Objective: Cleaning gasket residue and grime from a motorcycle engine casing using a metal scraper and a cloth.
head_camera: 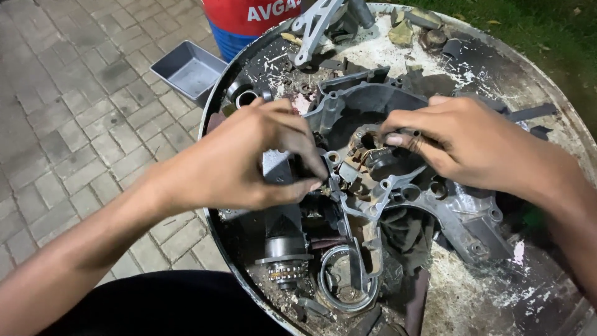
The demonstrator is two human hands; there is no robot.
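Round metal table [547, 81]: left hand [249, 162] fingers clamp dark part [277, 167]; right hand [472, 140] fingers pinch engine casing [398, 186].

A round, dirty metal table [485, 292] carries many engine parts. In the middle lies a grey engine casing [398, 186], open side up, with holes and ribs. The left hand [249, 162] is closed around a dark cylindrical part [277, 168] at the left side of the casing. The right hand [472, 143] pinches a small dark piece [407, 132] between its fingertips, over the inner part of the casing. Near the left hand, closer to the near edge, stands a motor-like cylinder [285, 249] with a gear at its end. A metal ring [342, 280] lies just beside it. Far left, on the paved floor [68, 124], sits a grey tray [186, 70]. A red and blue drum [239, 22] stands beyond it.
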